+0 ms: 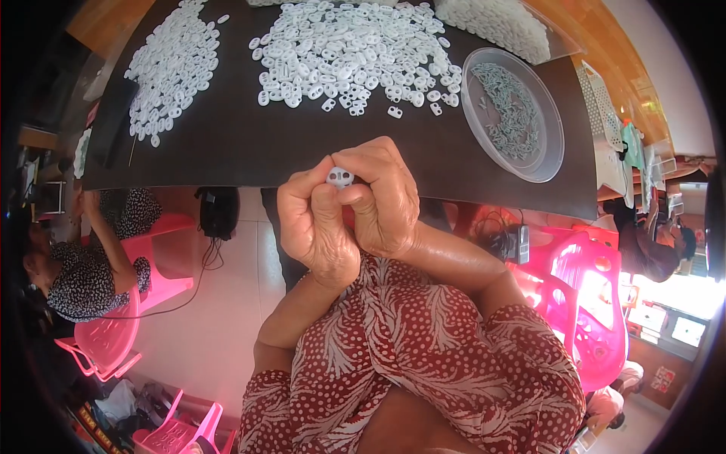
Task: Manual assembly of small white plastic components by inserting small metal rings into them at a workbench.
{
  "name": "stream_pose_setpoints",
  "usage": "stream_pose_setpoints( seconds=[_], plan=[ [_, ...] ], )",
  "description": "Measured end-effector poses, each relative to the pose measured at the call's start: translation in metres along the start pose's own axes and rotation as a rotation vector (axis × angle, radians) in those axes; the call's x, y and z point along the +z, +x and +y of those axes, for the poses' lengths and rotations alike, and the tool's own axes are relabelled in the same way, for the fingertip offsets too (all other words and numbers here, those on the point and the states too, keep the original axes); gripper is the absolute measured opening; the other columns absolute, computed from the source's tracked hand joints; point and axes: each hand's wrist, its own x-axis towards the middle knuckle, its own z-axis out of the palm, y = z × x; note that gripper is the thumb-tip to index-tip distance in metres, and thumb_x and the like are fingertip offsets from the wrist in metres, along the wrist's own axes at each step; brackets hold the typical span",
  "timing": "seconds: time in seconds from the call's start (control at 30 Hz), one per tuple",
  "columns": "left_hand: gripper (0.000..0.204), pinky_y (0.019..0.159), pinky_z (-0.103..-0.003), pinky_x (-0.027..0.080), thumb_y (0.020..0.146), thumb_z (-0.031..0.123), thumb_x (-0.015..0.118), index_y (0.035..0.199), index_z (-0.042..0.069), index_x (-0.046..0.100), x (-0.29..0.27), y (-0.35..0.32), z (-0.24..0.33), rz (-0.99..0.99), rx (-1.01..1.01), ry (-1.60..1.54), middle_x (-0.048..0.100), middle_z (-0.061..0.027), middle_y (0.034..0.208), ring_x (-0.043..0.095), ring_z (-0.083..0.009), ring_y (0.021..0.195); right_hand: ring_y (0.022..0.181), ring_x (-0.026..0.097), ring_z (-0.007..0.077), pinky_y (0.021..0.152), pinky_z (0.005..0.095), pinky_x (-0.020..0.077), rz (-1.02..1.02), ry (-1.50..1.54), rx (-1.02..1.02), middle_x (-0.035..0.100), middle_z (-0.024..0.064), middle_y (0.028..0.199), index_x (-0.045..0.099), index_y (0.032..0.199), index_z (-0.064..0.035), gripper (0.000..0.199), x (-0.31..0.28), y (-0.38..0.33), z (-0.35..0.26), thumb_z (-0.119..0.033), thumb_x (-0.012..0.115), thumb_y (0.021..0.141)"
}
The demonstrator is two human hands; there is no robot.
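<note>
Two heaps of white plastic clips (170,64) and (352,49) lie loose on the dark table (227,144); at right, a clear round tray (548,163) holds grey-green pieces (510,110). Just off the table's near edge, the left hand (314,223) and right hand (386,200) meet, fingertips of both pinching one white clip (339,177) between them.

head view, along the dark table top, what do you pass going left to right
small pile of white pieces → big pile of white pieces → clear round dish of grey-green bits → white basket just off the table's right edge
</note>
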Motion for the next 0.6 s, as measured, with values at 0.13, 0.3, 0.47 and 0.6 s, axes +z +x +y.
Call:
stream_pose_setpoints(
  seconds=[0.13, 0.3, 0.47, 0.6],
  plan=[
    [0.021, 0.074, -0.022, 0.045, 0.096, 0.019, 0.051, 0.103, -0.001, 0.055, -0.0007, -0.0004, -0.0013, 0.026, 0.078, 0.091, 0.055, -0.0013, 0.092, 0.05, -0.0056, 0.081, 0.068, 0.054, 0.0235, 0.058, 0.0314, 0.0459, 0.007, 0.019, -0.025, 0.059, 0.0119, 0.085, 0.055, 0.099, 0.0042, 0.024, 0.0024, -0.0003, 0.0002, -0.006, 0.065, 0.08],
    [0.02, 0.072, -0.022, 0.044, 0.096, 0.018, 0.051, 0.101, -0.001, 0.055, -0.0013, 0.0006, -0.004, 0.023, 0.125, 0.143, 0.053, -0.0007, 0.089, 0.049, -0.0057, 0.079, 0.067, 0.054, 0.0231, 0.057, 0.031, 0.0453, 0.008, 0.023, -0.02, 0.059, 0.0114, 0.084, 0.054, 0.099, 0.004, 0.024, 0.004, -0.0026, 0.0013, -0.006, 0.065, 0.08],
    [0.019, 0.073, -0.022, 0.043, 0.095, 0.017, 0.052, 0.099, -0.001, 0.056, -0.0008, 0.0016, -0.0072, 0.05, 0.138, 0.18, 0.052, -0.0002, 0.086, 0.048, -0.0058, 0.078, 0.067, 0.053, 0.0233, 0.057, 0.031, 0.0451, -0.017, 0.028, -0.017, 0.058, 0.0115, 0.084, 0.054, 0.1, 0.0031, 0.025, 0.0026, -0.0033, 0.0041, -0.003, 0.065, 0.078],
    [0.021, 0.074, -0.023, 0.043, 0.095, 0.017, 0.052, 0.102, -0.002, 0.057, -0.001, 0.0068, -0.0049, 0.02, 0.159, 0.238, 0.056, -0.002, 0.09, 0.05, -0.0071, 0.081, 0.067, 0.054, 0.0242, 0.057, 0.0316, 0.0455, 0.0, 0.028, 0.012, 0.059, 0.011, 0.082, 0.056, 0.097, 0.0022, 0.025, -0.0001, 0.0028, 0.0047, 0.0, 0.066, 0.074]
  ],
)
